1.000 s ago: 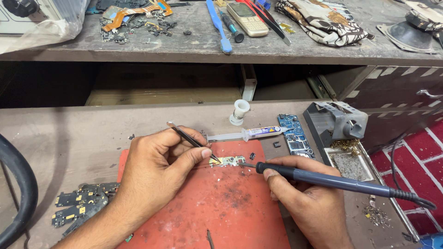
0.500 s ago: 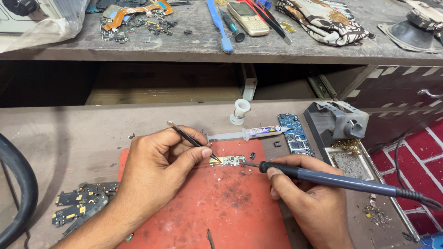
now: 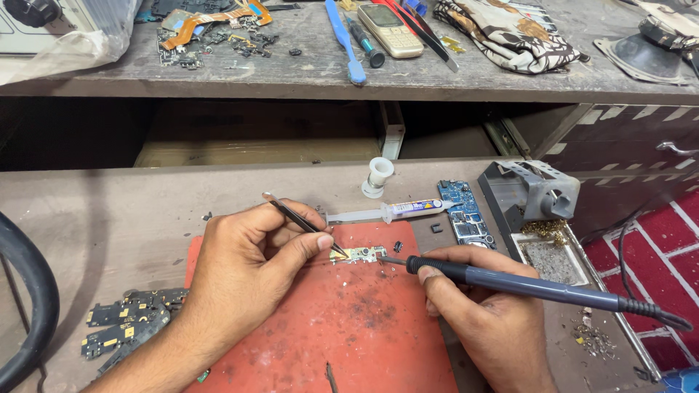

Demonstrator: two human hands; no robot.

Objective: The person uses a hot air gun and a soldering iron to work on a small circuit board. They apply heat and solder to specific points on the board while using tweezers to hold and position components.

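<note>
Board: small circuit board [image 3: 358, 254] lies on the red mat [image 3: 342, 327], between both hands.
Left hand [image 3: 247, 255]: fingers pinch black tweezers [image 3: 302, 222], tips touching the board.
Right hand [image 3: 484, 320]: clenched around soldering iron [image 3: 524, 285], tip just beside the board.

Black cable [image 3: 25, 306] cut off at left edge; tweezer tips [image 3: 341, 253] too small to tell.

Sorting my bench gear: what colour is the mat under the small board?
Reddish-orange mat, speckled with dark residue; the head view shows it best.
</note>
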